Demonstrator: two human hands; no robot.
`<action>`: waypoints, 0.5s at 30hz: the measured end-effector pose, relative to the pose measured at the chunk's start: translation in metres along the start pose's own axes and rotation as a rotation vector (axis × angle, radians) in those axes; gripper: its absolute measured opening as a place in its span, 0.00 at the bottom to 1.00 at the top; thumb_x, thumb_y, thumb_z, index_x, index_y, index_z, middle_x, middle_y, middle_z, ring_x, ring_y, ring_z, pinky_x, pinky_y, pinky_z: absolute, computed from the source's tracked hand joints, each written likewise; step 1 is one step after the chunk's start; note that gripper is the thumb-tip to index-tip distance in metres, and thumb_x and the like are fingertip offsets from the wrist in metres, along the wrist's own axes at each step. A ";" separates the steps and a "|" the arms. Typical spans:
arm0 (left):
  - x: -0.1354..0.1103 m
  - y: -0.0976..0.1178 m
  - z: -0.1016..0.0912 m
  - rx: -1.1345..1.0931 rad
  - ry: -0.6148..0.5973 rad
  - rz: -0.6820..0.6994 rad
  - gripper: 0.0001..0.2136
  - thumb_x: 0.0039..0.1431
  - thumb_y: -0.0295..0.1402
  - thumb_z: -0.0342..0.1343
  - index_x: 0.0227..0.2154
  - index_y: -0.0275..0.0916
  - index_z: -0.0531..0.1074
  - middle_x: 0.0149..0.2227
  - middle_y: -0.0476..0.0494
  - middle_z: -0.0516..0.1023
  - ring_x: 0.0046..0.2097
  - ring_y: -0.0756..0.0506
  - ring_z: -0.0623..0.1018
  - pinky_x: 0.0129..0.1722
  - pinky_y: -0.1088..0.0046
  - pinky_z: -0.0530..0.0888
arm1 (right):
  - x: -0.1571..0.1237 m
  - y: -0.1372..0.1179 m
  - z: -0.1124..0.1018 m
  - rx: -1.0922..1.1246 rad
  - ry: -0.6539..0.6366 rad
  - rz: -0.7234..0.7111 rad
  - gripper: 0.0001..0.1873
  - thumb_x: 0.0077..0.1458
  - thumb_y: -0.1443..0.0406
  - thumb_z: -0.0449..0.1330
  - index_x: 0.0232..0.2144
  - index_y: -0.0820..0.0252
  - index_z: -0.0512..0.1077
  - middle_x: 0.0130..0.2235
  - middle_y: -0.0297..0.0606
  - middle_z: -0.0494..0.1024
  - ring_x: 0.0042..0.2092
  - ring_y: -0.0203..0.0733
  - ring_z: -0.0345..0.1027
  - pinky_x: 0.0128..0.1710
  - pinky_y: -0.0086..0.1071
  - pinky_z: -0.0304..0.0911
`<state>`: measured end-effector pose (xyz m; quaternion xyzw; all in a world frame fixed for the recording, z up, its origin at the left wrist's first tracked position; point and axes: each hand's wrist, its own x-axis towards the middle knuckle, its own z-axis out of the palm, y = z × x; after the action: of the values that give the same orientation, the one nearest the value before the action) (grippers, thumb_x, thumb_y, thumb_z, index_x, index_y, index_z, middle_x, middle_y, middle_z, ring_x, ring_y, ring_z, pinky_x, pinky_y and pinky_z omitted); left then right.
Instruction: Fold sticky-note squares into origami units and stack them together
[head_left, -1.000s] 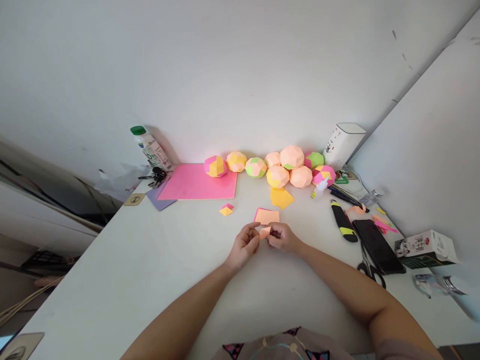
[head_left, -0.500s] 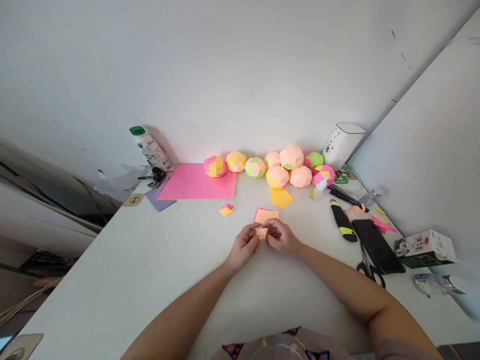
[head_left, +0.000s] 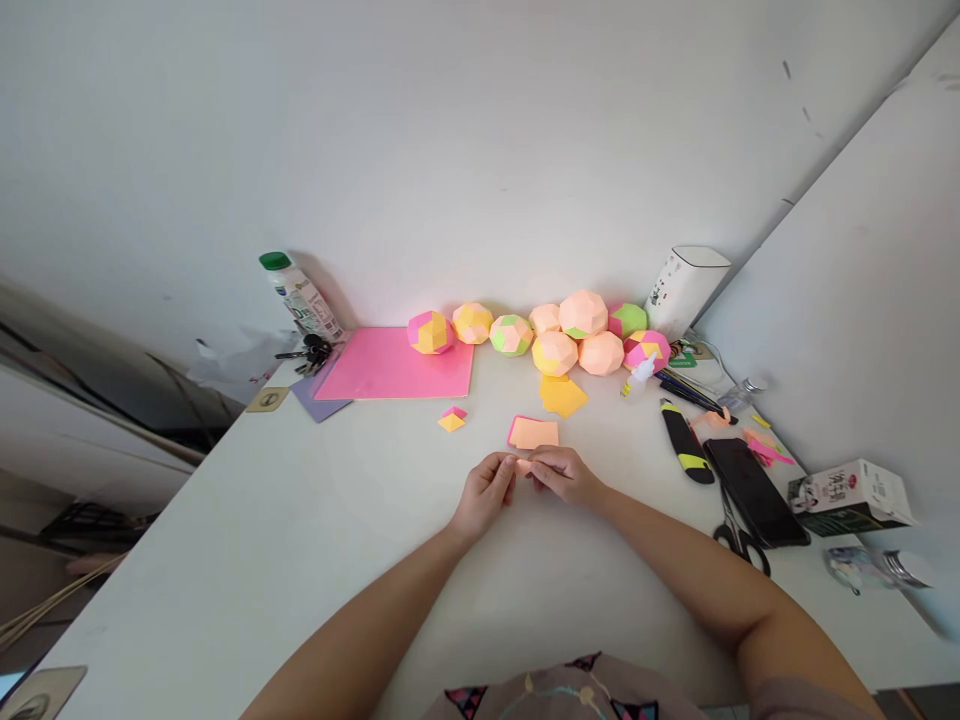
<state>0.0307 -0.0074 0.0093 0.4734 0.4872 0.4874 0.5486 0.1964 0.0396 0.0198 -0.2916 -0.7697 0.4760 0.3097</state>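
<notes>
My left hand (head_left: 485,490) and my right hand (head_left: 564,474) meet at the middle of the white table (head_left: 300,540). Both pinch a small folded orange paper piece (head_left: 523,465), which their fingertips mostly hide. Just beyond the hands lies a small stack of orange and pink paper squares (head_left: 534,432). A little yellow and pink folded unit (head_left: 453,418) rests further left.
Several coloured paper balls (head_left: 555,340) line the back wall beside a pink sheet (head_left: 397,364), yellow paper squares (head_left: 562,395), keys (head_left: 311,352) and a green-capped bottle (head_left: 300,297). To the right lie a glue bottle (head_left: 637,378), utility knife (head_left: 688,447), phone (head_left: 754,490), scissors (head_left: 739,535) and a carton (head_left: 851,497).
The orange piece has been pressed flatter between my fingertips and shows less now. Both hands stay in nearly the same place.
</notes>
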 end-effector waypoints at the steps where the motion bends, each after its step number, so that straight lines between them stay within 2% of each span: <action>1: 0.000 -0.001 0.000 0.006 0.012 -0.002 0.17 0.56 0.48 0.48 0.30 0.37 0.68 0.17 0.55 0.62 0.20 0.53 0.63 0.21 0.77 0.62 | 0.000 0.001 -0.001 0.019 -0.014 0.011 0.19 0.60 0.58 0.48 0.24 0.61 0.71 0.23 0.35 0.69 0.29 0.37 0.64 0.31 0.31 0.61; 7: 0.001 -0.001 -0.001 -0.007 0.004 -0.012 0.16 0.56 0.47 0.49 0.30 0.36 0.67 0.17 0.53 0.65 0.20 0.52 0.65 0.21 0.76 0.64 | 0.000 0.003 -0.002 0.094 -0.027 0.064 0.18 0.59 0.59 0.50 0.23 0.62 0.69 0.24 0.34 0.68 0.27 0.35 0.62 0.28 0.29 0.59; 9: 0.001 0.000 -0.001 -0.029 0.008 -0.009 0.16 0.56 0.46 0.49 0.30 0.36 0.67 0.17 0.53 0.65 0.20 0.52 0.66 0.21 0.76 0.64 | 0.000 0.002 0.000 0.113 0.001 0.098 0.15 0.58 0.58 0.52 0.26 0.62 0.70 0.25 0.34 0.69 0.27 0.35 0.63 0.29 0.30 0.60; 12: 0.001 0.000 0.000 -0.057 0.017 0.000 0.15 0.56 0.45 0.50 0.31 0.36 0.68 0.17 0.54 0.66 0.19 0.53 0.65 0.21 0.76 0.64 | -0.001 0.001 0.002 0.196 0.070 0.177 0.13 0.55 0.58 0.55 0.37 0.61 0.69 0.27 0.33 0.69 0.26 0.34 0.64 0.27 0.30 0.62; 15: 0.002 -0.001 -0.001 -0.081 0.025 -0.009 0.14 0.56 0.44 0.50 0.31 0.37 0.68 0.16 0.54 0.66 0.19 0.53 0.65 0.21 0.77 0.64 | -0.001 0.002 0.004 0.247 0.096 0.220 0.13 0.53 0.58 0.57 0.36 0.61 0.67 0.25 0.32 0.69 0.25 0.34 0.64 0.26 0.29 0.62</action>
<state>0.0303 -0.0054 0.0078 0.4425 0.4760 0.5100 0.5635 0.1945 0.0378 0.0170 -0.3564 -0.6532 0.5833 0.3257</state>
